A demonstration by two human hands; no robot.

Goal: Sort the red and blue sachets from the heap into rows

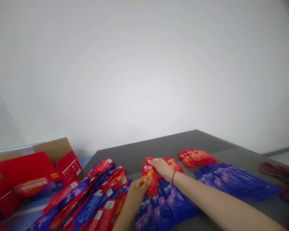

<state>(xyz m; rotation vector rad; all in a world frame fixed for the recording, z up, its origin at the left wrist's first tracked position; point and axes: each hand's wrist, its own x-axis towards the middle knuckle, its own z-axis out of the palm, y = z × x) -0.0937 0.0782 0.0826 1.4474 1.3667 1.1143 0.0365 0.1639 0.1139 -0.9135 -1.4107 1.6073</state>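
Note:
Both my hands hold one red pouch (149,176) with white lettering and an orange picture. My left hand (140,188) pinches its lower left edge, and my right hand (161,166) grips its top; a thin red band circles the right wrist. Below the hands, blue pouches (163,205) lie overlapping on the dark table (135,154). Partly hidden behind my right hand are more red pouches (173,164). A fanned row of red pouches (196,157) sits farther right, with a row of blue pouches (236,181) in front of it.
On the left spreads a large mixed pile of red and blue pouches (86,199). Beyond it stands an open red cardboard box (26,166) with brown inner flaps. A dark reddish-brown object (281,173) lies at the right edge. A pale wall rises behind the table.

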